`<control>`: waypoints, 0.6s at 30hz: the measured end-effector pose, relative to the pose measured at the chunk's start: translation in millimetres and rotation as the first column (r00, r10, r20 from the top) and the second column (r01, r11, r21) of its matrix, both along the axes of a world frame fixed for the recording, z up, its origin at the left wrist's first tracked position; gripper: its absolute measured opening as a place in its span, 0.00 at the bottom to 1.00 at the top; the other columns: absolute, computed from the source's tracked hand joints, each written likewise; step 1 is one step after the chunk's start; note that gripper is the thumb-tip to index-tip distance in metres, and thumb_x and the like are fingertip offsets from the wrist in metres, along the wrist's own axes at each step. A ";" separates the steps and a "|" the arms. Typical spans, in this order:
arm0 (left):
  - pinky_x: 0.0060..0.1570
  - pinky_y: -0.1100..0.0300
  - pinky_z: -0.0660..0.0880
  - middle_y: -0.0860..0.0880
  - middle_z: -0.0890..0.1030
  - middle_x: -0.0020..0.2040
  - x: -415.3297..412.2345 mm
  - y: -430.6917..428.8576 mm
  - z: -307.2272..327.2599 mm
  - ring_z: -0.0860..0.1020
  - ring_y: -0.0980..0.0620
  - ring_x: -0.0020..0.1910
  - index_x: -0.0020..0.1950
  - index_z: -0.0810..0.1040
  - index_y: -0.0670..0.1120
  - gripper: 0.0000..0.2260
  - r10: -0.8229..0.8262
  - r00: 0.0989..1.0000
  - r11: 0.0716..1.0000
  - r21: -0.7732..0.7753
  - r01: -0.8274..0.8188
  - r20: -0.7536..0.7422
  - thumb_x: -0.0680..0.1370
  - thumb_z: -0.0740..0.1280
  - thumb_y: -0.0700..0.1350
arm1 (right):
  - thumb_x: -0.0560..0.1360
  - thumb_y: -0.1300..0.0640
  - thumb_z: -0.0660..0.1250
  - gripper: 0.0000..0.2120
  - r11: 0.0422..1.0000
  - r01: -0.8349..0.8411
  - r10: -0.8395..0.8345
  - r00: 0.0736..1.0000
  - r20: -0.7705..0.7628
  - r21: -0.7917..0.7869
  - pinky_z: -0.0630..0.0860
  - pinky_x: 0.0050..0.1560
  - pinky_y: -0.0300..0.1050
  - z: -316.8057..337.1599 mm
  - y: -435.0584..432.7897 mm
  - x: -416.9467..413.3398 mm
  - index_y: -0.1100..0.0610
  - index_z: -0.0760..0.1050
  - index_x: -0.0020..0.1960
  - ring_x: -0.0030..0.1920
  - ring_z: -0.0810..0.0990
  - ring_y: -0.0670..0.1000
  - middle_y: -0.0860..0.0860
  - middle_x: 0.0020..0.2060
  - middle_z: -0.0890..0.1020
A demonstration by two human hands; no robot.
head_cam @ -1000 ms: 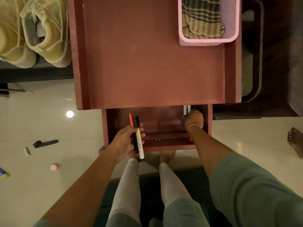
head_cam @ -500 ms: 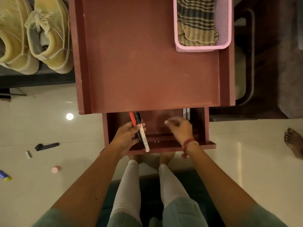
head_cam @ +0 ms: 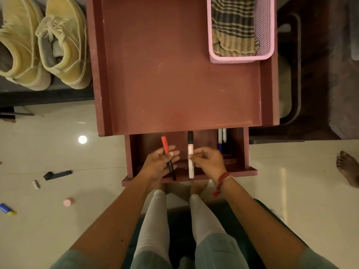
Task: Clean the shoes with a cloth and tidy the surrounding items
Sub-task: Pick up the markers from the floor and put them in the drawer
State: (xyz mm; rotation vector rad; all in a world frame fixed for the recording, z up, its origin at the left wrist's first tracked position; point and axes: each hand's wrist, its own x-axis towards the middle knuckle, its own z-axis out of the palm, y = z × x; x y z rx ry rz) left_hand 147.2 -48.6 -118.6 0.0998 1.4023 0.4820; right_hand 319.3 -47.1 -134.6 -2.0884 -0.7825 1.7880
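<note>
The drawer (head_cam: 250, 171) stands pulled out at 6 o'clock of the table (head_cam: 174, 84), and both hands are over it. The left hand (head_cam: 161, 164) holds a pen (head_cam: 165, 145) with a red cap; its fingers are loosely curled under the dark barrel, and the cap points toward 12 o'clock. Just beside it, at 3 o'clock, the right hand (head_cam: 207, 162) pinches a marker (head_cam: 190, 162) between thumb and forefinger, near the middle of its white body, black cap toward 12. The two hands are close but apart. A red thread (head_cam: 222, 179) circles the right wrist.

More pens (head_cam: 222, 138) lie along the drawer's right wall, partly under the table top.

The cloth (head_cam: 233, 26), striped and checked, lies bunched in a pink basket (head_cam: 240, 59) at 1 o'clock on the table top. The shoes (head_cam: 58, 45), pale yellow, sit side by side at 10 o'clock, off the table's left edge.

On the floor at 8 o'clock lie a black strip (head_cam: 57, 174), a pink cap (head_cam: 68, 201) and a blue-and-yellow item (head_cam: 6, 209). A bare foot (head_cam: 347, 167) shows at 3 o'clock.
</note>
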 end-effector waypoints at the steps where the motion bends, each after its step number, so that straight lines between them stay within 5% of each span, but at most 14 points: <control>1: 0.56 0.54 0.78 0.48 0.83 0.53 0.1 1.5 -0.4 0.82 0.53 0.53 0.62 0.77 0.46 0.12 0.005 1.000 1.000 -0.001 -0.005 -0.025 0.81 0.61 0.38 | 0.69 0.63 0.74 0.05 0.999 0.037 -0.039 0.994 0.106 0.023 0.80 0.49 0.48 -6.0 6.5 10.1 0.57 0.79 0.43 0.44 0.82 0.53 0.54 0.41 0.83; 4: 0.44 0.60 0.77 0.49 0.76 0.38 2.7 6.0 -1.2 0.75 0.55 0.36 0.60 0.77 0.42 0.11 0.088 0.995 0.995 -0.050 -0.091 -0.052 0.83 0.57 0.40 | 0.69 0.61 0.74 0.07 0.996 -0.045 0.010 0.911 0.412 0.075 0.76 0.50 0.44 -32.8 25.5 39.2 0.62 0.80 0.45 0.44 0.81 0.54 0.57 0.44 0.83; 7: 0.34 0.61 0.67 0.49 0.68 0.33 0.5 8.4 -8.8 0.66 0.54 0.31 0.56 0.77 0.42 0.14 0.147 0.985 0.986 -0.064 -0.153 -0.087 0.84 0.53 0.43 | 0.70 0.60 0.73 0.09 0.987 -0.160 0.125 0.829 0.546 0.016 0.77 0.51 0.48 -63.9 35.7 50.7 0.64 0.80 0.47 0.49 0.81 0.60 0.60 0.46 0.83; 16: 0.40 0.60 0.71 0.48 0.73 0.37 -8.0 0.6 -21.4 0.72 0.54 0.36 0.53 0.78 0.42 0.14 0.220 0.974 0.975 -0.004 -0.221 -0.048 0.84 0.53 0.43 | 0.75 0.62 0.67 0.09 0.917 -0.383 0.345 0.624 0.701 -0.110 0.78 0.47 0.50 -99.6 46.7 64.3 0.65 0.77 0.53 0.51 0.81 0.63 0.63 0.49 0.82; 18: 0.47 0.58 0.75 0.48 0.78 0.41 -8.4 -0.6 -20.0 0.77 0.52 0.41 0.55 0.77 0.43 0.12 0.212 0.977 0.977 -0.014 -0.213 -0.036 0.84 0.54 0.42 | 0.74 0.61 0.69 0.09 0.936 -0.342 0.310 0.680 0.664 -0.086 0.77 0.49 0.49 -99.7 43.8 69.3 0.65 0.79 0.52 0.51 0.81 0.62 0.63 0.49 0.82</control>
